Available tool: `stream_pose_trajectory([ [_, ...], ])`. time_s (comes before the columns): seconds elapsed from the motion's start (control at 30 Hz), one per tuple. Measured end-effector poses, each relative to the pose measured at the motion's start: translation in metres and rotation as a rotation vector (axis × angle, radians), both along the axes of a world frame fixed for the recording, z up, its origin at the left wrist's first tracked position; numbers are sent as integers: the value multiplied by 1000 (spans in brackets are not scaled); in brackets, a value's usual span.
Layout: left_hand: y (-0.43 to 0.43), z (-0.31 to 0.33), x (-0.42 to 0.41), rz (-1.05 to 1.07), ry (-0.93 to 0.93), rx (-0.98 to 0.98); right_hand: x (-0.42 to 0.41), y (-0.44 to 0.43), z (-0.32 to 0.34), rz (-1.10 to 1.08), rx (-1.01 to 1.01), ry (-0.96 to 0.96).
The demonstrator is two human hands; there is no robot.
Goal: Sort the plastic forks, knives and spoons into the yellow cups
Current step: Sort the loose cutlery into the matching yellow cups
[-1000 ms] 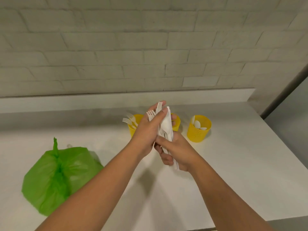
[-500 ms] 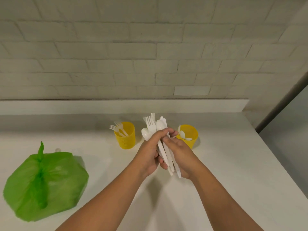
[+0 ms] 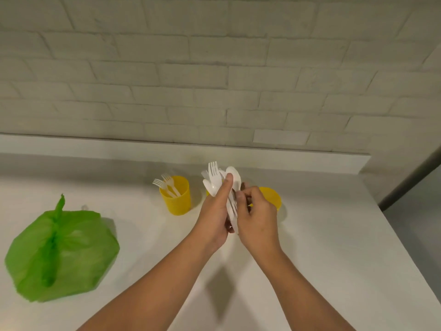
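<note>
A knotted green bag (image 3: 62,254) lies lower left on the white counter (image 3: 334,247). At centre, the left hand (image 3: 213,218) clasps an upright cutlery bundle (image 3: 220,180), and the right hand (image 3: 256,216) pinches its handles. Just behind, the left yellow cup (image 3: 176,201) holds forks (image 3: 165,183); the right yellow cup (image 3: 273,198) peeks out beside the right hand.

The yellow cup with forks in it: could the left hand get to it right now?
Probably yes: the cup stands just left of the left hand with nothing between, though that hand grips a cutlery bundle.
</note>
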State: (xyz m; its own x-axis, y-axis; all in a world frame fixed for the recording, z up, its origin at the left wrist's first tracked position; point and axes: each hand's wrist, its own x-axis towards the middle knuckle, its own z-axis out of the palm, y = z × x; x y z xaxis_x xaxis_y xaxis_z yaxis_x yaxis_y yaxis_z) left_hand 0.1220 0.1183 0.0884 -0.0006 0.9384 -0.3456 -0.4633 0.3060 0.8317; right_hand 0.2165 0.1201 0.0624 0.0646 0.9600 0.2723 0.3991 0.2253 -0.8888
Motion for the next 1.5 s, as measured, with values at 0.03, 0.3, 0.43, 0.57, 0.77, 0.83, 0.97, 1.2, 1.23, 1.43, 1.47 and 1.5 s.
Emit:
stream_pose_trajectory([
  [0.03,1,-1,3,27,-30,21,0,4,-2,-22,36,-16],
  [0.3,16,-16,-2,208,-24,78,1,21,-5,-161,34,207],
  [0.43,19,-18,-14,152,31,147,21,42,-5,-109,-16,297],
  [0.57,23,-20,-23,112,150,178,30,55,1,64,-251,410],
  [0.77,32,-26,-28,158,238,6,12,29,-10,393,-328,324],
  [0.83,35,-32,-31,95,173,-143,6,26,-18,448,-323,224],
  [0.97,37,-36,-34,29,51,-283,-2,30,-27,454,-313,137],
  [1.2,37,-28,-44,-59,-226,-185,-6,45,-34,396,-200,-24],
  [1.23,37,-29,-45,-42,-270,-176,-7,45,-34,384,-187,-44],
  [1.43,36,-35,-47,51,-342,-154,-11,47,-48,338,-20,-133],
  [1.47,36,-35,-48,49,-333,-150,-11,47,-49,331,23,-151],
  [1.5,35,-35,-48,46,-322,-145,-11,47,-51,325,69,-174],
])
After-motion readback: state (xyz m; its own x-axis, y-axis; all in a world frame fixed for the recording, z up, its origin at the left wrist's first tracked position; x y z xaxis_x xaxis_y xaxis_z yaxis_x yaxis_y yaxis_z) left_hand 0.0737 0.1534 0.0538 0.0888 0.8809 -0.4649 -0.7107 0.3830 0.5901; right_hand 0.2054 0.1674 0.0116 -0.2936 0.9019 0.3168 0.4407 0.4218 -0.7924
